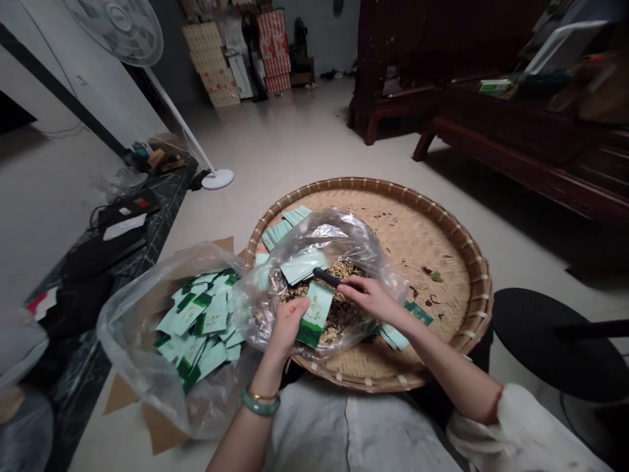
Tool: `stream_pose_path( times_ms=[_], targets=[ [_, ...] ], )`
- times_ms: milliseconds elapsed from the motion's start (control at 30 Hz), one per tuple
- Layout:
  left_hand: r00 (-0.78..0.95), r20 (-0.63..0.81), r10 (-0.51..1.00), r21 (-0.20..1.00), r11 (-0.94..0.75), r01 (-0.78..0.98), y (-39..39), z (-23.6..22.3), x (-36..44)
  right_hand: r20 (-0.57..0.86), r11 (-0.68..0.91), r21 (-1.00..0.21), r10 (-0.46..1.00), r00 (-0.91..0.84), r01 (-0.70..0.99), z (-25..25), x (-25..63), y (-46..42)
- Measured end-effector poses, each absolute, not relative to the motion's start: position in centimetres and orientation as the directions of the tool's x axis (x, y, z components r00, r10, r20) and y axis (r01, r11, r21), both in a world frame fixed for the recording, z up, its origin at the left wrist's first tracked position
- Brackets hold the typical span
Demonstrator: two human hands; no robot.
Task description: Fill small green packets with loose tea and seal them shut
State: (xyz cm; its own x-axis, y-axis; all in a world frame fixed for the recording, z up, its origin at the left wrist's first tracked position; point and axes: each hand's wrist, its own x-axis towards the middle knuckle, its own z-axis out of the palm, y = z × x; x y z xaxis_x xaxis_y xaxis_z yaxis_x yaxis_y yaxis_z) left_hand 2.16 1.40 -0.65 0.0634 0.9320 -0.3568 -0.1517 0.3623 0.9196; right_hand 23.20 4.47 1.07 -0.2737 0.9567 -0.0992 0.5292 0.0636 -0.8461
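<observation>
My left hand (pixel 289 322) pinches a pale-green paper sachet (pixel 317 308) by its edge, its dark-green end pointing down. In my right hand (pixel 368 298) is a black-handled tool (pixel 326 277); its working end is hidden, so I cannot tell its kind. Both hands are over an open clear plastic bag (pixel 344 226) of loose brown and yellow grain-like bits (pixel 346 270). A stack of flat sachets (pixel 301 267) lies on these bits. The bag rests in a round woven bamboo tray (pixel 417 223) in front of my lap.
Left of the tray, a plastic-lined cardboard box (pixel 142 328) holds many green sachets (pixel 206 321). More sachets (pixel 278 235) lie in the tray, with dark dried scraps (pixel 432 300). A white standing fan (pixel 216 178), a black round base (pixel 550 341) and dark wooden furniture (pixel 491 151) stand around.
</observation>
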Motion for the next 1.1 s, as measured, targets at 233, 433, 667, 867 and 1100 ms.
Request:
stream_pose_path(
  times_ms=[233, 433, 667, 867, 1100],
  targets=[
    [-0.022, -0.374, 0.927, 0.904, 0.359, -0.231, 1.5, -0.8, 1.9, 0.026, 0.201, -0.294, 0.979, -0.202, 0.934, -0.3, 25.5, 5.5],
    [0.056, -0.363, 0.93, 0.918, 0.367, -0.148, 1.4, -0.9, 2.2, 0.108, 0.245, -0.302, 0.969, -0.222, 0.921, 0.6, 24.4, 5.0],
    [0.229, -0.313, 0.922, 0.947, 0.32, 0.007, 0.9, -0.1, 3.2, 0.221, 0.411, -0.722, 0.899, -0.377, 0.556, 1.1, 20.4, 4.4],
    [0.208, -0.336, 0.919, 0.919, 0.368, -0.144, 0.7, 0.0, 2.6, 0.178, 0.311, -0.866, 0.923, -0.34, 0.392, 0.8, 19.4, 5.3],
    [-0.43, -0.111, 0.896, 0.686, -0.244, -0.685, 1.1, 2.9, 0.6, 0.208, 0.433, -0.607, 0.896, -0.393, 0.666, 0.7, 16.9, 8.1]
  ],
)
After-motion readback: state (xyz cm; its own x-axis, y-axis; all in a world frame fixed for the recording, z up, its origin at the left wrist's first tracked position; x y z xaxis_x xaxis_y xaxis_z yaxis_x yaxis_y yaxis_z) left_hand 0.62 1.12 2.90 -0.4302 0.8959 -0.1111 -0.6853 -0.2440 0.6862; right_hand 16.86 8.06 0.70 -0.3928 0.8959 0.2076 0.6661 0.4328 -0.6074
